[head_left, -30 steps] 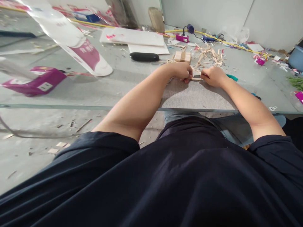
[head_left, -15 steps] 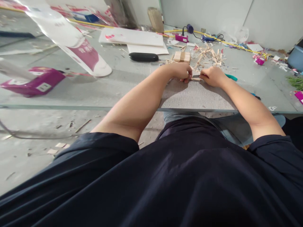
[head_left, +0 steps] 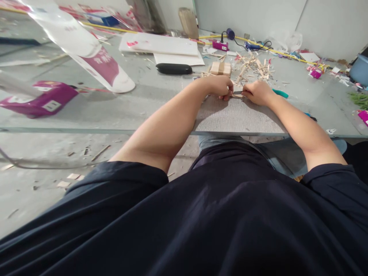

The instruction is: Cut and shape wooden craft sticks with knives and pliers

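My left hand [head_left: 223, 87] is closed on one end of a thin wooden stick [head_left: 237, 96], low over a grey board [head_left: 238, 118] at the table's front edge. Facing it, my right hand [head_left: 256, 92] pinches a small dark blade [head_left: 238, 92], which lies along the stick's far side. Whether the blade touches the stick is too small to tell. Just behind my hands are a banded bundle of wooden sticks [head_left: 220, 68] and a pile of loose sticks [head_left: 255, 66]. A teal tool [head_left: 280, 93] lies beside my right hand.
Left of my arms are a black case [head_left: 174, 69], white foam boards [head_left: 163, 45] and a magenta holder [head_left: 43, 100]. A white packet [head_left: 97, 57] slants above the table. Cables and a yellow tube run along the back. A blue bin [head_left: 359, 71] stands far right.
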Available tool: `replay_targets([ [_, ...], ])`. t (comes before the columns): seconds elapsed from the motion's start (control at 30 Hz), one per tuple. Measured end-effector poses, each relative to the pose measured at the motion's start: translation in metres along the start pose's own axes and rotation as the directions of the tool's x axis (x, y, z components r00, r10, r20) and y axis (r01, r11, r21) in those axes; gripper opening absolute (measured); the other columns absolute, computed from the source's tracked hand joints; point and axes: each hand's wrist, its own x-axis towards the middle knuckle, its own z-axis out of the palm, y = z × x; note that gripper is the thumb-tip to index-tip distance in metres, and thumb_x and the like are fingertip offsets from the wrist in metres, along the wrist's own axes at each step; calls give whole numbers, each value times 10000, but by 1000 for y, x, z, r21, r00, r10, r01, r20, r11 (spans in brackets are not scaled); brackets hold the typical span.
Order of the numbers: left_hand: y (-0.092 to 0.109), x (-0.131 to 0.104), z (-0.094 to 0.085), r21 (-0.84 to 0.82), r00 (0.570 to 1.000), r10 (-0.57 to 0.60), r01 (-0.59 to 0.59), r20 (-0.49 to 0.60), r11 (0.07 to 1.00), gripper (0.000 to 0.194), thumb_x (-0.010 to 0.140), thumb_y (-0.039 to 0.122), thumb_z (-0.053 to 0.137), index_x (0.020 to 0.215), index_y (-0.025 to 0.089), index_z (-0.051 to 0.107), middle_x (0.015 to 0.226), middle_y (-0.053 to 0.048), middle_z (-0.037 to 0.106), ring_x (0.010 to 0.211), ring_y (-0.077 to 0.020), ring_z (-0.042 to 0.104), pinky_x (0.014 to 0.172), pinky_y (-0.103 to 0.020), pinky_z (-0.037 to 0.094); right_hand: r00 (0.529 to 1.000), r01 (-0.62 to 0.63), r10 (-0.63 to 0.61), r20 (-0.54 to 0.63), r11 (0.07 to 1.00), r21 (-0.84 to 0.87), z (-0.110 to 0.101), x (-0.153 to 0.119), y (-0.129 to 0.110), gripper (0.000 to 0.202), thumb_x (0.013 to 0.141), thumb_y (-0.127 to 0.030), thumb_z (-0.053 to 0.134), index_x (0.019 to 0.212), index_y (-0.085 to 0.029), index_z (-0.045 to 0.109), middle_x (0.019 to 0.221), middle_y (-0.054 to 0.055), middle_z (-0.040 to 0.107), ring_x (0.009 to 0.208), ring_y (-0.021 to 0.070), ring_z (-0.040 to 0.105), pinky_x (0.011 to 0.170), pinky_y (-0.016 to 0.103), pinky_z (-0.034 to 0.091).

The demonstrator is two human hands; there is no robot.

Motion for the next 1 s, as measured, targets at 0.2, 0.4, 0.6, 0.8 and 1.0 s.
replay_targets([
  [0.2, -1, 0, 0, 0, 1000, 10, -10, -3, 1000, 379, 805, 394, 694, 1117, 284, 879, 892, -60, 864, 970, -287, 796, 870, -365, 532, 1000, -17, 17, 1, 1000, -13, 0, 0, -1, 477, 1207, -466, 511, 1427, -206, 845, 1292, 173, 888, 1167, 355, 793, 957, 431, 509],
  [0.4, 4, -4, -1, -12, 1000, 4, -4, -3, 1000, 417, 794, 344, 672, 1149, 260, 873, 846, -58, 840, 930, -277, 794, 880, -361, 546, 1000, -8, 8, 13, 999, -41, -3, -2, -4, 478, 1214, -455, 506, 1420, -193, 849, 1308, 183, 891, 1172, 358, 802, 950, 445, 522],
  [0.6, 0, -3, -2, -32, 1000, 15, -15, 19, 999, 440, 808, 362, 681, 1193, 268, 874, 856, -50, 832, 950, -269, 801, 872, -348, 550, 1000, 8, -8, 2, 999, -36, -2, -1, -2, 454, 1214, -471, 516, 1367, -231, 870, 1286, 155, 899, 1161, 346, 805, 952, 448, 531],
  [0.8, -1, 0, -1, -12, 1000, -7, 7, 28, 1000, 361, 819, 371, 698, 1111, 269, 884, 891, -57, 849, 994, -273, 811, 905, -345, 552, 1000, 27, -26, 16, 999, -40, -4, -2, -4, 470, 1222, -451, 504, 1389, -215, 875, 1302, 160, 900, 1183, 350, 811, 956, 444, 524],
  [1.0, 4, -7, -5, -18, 999, -12, 13, 41, 1000, 286, 784, 336, 728, 997, 256, 902, 848, -44, 840, 937, -259, 815, 947, -374, 570, 998, 54, -52, 25, 996, -70, -10, -4, -8, 495, 1223, -446, 479, 1392, -213, 882, 1318, 170, 900, 1217, 369, 814, 958, 452, 522],
])
